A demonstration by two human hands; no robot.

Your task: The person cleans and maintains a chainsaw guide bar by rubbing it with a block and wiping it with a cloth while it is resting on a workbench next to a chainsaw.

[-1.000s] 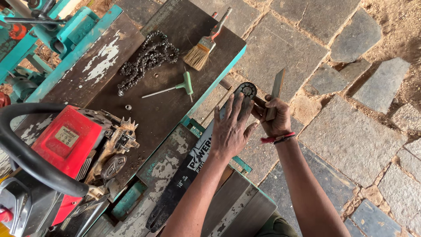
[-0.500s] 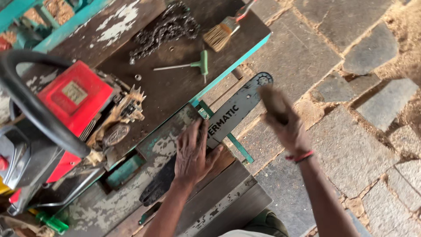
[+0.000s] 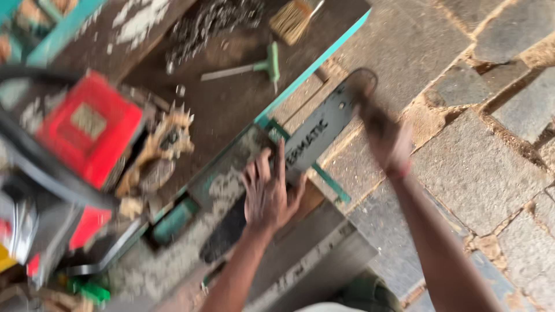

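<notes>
L hand flat on guide bar; R hand blurred by tip.

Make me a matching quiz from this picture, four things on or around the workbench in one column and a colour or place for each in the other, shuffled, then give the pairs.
Things:
1. chainsaw body
2. T-handle wrench
3. guide bar
4. brush

Descriptions:
A. pressed down under the left hand
B. green handle, lying flat on the bench
C. red, at the left of the view
D. tan bristles, at the top edge

Pairs: 1-C, 2-B, 3-A, 4-D
</notes>
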